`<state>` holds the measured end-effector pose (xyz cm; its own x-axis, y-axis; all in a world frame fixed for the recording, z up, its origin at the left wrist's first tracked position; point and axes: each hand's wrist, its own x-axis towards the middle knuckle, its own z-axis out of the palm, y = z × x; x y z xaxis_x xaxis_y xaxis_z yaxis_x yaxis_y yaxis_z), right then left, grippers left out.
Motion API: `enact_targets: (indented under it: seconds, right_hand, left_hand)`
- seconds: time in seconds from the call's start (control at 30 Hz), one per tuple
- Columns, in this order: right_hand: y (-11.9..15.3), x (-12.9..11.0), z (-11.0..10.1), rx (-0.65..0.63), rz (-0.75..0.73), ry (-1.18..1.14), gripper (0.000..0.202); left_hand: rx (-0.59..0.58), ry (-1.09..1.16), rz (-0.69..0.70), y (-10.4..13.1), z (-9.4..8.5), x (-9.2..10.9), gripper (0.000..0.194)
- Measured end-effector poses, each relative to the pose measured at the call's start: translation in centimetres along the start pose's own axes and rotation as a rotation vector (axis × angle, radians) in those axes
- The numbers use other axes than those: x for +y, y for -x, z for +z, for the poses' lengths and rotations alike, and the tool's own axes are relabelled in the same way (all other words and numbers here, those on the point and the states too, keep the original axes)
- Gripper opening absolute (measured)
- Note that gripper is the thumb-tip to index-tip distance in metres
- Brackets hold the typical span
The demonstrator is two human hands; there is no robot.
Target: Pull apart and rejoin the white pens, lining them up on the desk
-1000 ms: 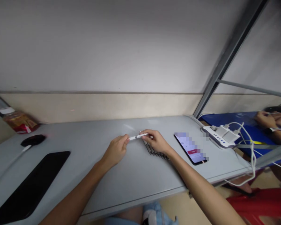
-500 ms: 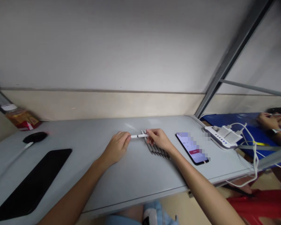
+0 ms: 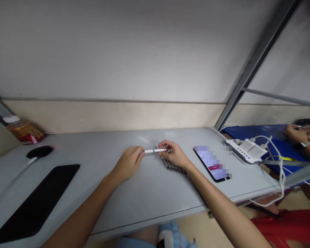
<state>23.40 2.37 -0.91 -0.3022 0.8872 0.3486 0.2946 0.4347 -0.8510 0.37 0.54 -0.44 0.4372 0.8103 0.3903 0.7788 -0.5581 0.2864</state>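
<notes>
My left hand [image 3: 131, 160] is closed round one end of a white pen [image 3: 150, 151], with the thumb and fingers pinching it. The pen lies level above the desk, and a dark band shows on its barrel. At its other end, my right hand [image 3: 174, 153] curls thumb and fingers loosely about the narrow tip, which shows between them. How firmly those fingers press is hard to see. Beneath the right hand, several grey pens [image 3: 172, 167] lie side by side in a slanted row, partly hidden by the hand.
A lit phone [image 3: 212, 163] and a white power strip [image 3: 244, 151] with cables are on the right. To the left lie a dark flat slab [image 3: 38, 203], a black round pad [image 3: 39, 151] and a drink bottle [image 3: 24, 130]. Another person's hands [image 3: 298, 133] are at the far right.
My right fingers have loosened and spread round the pen's tip, so more of the pen's right end shows. My left hand has barely moved.
</notes>
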Motion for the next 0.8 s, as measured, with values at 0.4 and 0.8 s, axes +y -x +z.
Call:
enact_targets:
  seconds: [0.4, 0.8]
  right_hand:
    - [0.2, -0.4, -0.2, 0.032, -0.213, 0.347, 0.016]
    - [-0.1, 1.3, -2.5, 0.098, -0.204, 0.597, 0.021]
  left_hand:
    - [-0.005, 0.025, -0.003, 0.0, 0.3, -0.2, 0.03]
    - [0.039, -0.007, -0.025, 0.0, 0.7, -1.9, 0.03]
